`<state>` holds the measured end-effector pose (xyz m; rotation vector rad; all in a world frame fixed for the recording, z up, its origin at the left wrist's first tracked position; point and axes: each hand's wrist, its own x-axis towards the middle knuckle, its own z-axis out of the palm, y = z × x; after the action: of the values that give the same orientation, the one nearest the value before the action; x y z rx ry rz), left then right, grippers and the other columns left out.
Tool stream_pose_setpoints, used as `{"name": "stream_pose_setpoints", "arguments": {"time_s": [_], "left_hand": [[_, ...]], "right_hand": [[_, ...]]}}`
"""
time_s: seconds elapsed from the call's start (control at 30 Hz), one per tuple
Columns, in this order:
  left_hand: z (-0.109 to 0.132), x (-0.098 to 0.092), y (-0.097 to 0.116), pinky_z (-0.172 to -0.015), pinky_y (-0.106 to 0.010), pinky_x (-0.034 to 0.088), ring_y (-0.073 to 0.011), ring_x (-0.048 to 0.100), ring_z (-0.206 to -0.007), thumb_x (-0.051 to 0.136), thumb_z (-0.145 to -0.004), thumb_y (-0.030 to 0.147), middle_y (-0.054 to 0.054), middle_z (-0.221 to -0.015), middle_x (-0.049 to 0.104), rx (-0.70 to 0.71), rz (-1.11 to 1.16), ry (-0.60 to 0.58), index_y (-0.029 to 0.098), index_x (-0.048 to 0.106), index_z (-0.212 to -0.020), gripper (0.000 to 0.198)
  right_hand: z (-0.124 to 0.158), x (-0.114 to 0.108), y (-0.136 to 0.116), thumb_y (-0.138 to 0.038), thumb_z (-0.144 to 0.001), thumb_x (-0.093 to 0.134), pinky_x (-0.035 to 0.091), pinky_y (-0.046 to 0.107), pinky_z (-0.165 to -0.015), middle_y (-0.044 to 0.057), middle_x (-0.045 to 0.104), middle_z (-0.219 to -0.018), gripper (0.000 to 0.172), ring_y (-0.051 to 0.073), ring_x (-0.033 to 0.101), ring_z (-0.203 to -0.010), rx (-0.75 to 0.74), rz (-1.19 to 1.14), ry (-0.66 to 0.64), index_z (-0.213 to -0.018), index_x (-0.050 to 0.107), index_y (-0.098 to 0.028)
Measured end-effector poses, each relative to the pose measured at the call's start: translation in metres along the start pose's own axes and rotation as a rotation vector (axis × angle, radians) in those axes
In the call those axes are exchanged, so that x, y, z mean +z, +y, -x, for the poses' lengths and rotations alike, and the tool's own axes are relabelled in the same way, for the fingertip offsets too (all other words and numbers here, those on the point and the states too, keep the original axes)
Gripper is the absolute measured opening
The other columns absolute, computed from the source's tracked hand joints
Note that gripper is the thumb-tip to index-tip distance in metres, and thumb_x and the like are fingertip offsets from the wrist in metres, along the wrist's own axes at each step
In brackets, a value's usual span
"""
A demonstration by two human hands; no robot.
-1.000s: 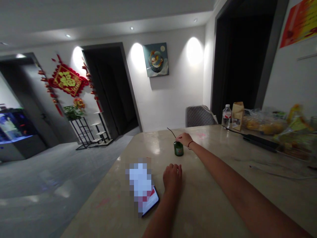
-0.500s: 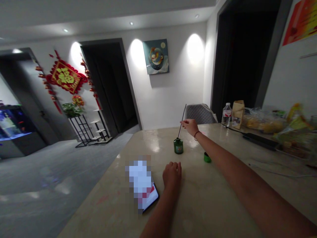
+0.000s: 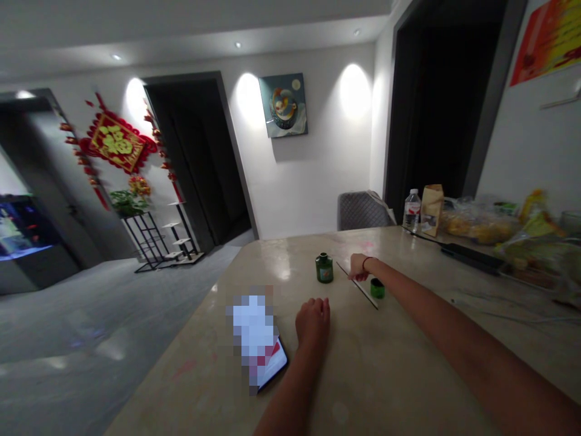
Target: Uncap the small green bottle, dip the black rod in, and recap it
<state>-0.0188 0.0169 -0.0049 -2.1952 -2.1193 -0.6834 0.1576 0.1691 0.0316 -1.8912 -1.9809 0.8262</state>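
Note:
My right hand (image 3: 358, 267) is closed on a thin stick (image 3: 367, 295), dark at its ends and pale along part of its length. The stick slants low over the tabletop; whether it touches the surface I cannot tell. To its left a small green glass bottle (image 3: 324, 270) with a label stands upright, its neck uncovered. A green cap (image 3: 377, 288) sits just right of the stick, below my right wrist. My left hand (image 3: 313, 321) rests on the table with its fingers curled in and nothing visible in them. Beside it lies a phone (image 3: 275, 367) with a lit, blurred-out screen.
The pale table (image 3: 363, 381) also bears a water bottle (image 3: 411, 212), a paper bag (image 3: 431, 209), plastic-wrapped food (image 3: 481, 223), a dark elongated object (image 3: 472, 257) and a white cable (image 3: 508, 318) on the right. A grey chair (image 3: 363, 211) stands at the far edge.
The stick has come out of the bottle's neck. My right hand has brought it down to the right, from nearly upright to lying slanted near the table. My left hand stays put.

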Motion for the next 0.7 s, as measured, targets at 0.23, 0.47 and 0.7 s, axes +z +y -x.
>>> {"name": "stream_pose_setpoints", "arguments": {"time_s": [0.23, 0.47, 0.7], "left_hand": [[0.001, 0.001, 0.0, -0.066, -0.025, 0.032, -0.0137, 0.051, -0.077, 0.022, -0.087, 0.037, -0.004, -0.08, 0.06, -0.001, -0.001, 0.011, 0.018, 0.059, -0.078, 0.042], [0.001, 0.001, -0.001, -0.067, -0.025, 0.033, -0.0143, 0.051, -0.079, 0.027, -0.086, 0.036, -0.003, -0.081, 0.059, 0.008, 0.042, 0.038, 0.02, 0.057, -0.079, 0.035], [0.002, 0.004, -0.002, -0.079, -0.027, 0.036, -0.016, 0.051, -0.09, 0.036, -0.083, 0.032, -0.005, -0.097, 0.058, 0.003, 0.123, 0.111, 0.018, 0.051, -0.105, 0.03]], "right_hand": [[-0.007, 0.012, -0.031, -0.026, -0.044, 0.076, 0.043, 0.028, -0.083, 0.017, 0.055, -0.114, 0.079, 0.022, 0.054, -0.1, -0.249, -0.05, 0.18, -0.116, 0.048, -0.009], [-0.009, 0.031, -0.04, -0.028, -0.049, 0.073, 0.043, 0.027, -0.077, 0.013, 0.06, -0.101, 0.059, 0.02, 0.056, -0.091, -0.348, -0.179, 0.181, -0.101, 0.054, -0.007], [0.025, 0.013, -0.028, -0.042, -0.045, 0.074, 0.043, 0.028, -0.077, 0.012, 0.058, -0.105, 0.081, 0.021, 0.055, -0.092, -0.463, -0.005, -0.036, -0.114, 0.045, -0.009]]}}
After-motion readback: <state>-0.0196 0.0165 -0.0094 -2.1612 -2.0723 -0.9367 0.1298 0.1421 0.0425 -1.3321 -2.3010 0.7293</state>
